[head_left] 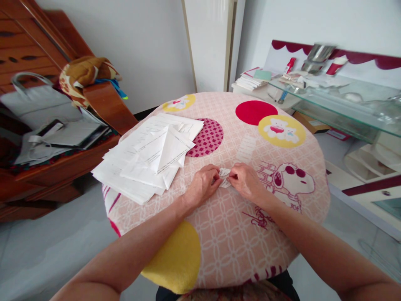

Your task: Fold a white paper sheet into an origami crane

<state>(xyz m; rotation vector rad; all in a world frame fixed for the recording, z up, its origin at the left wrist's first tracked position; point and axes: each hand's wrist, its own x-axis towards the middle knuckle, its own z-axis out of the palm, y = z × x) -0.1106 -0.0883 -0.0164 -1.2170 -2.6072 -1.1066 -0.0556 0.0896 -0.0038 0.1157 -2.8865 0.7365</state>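
Note:
A small piece of folded paper [224,177] with printed lines lies between my two hands, low over the round table. My left hand [205,182] pinches its left edge, fingers curled together. Its right edge is pinched by the thumb and fingers of my right hand [246,179]. Just beyond, a narrow printed paper strip [246,149] rests flat on the patterned tablecloth [219,234]. To the left of my hands spreads a pile of white printed sheets [140,167], with a folded sheet [173,148] on top.
A wooden bench [106,108] on the left holds a grey bag [40,100], a laptop [75,133] and a brown patterned cloth [87,71]. At right stands a glass-topped cabinet [341,113] with a red bottle [290,65], metal containers [319,54] and stacked papers [250,80].

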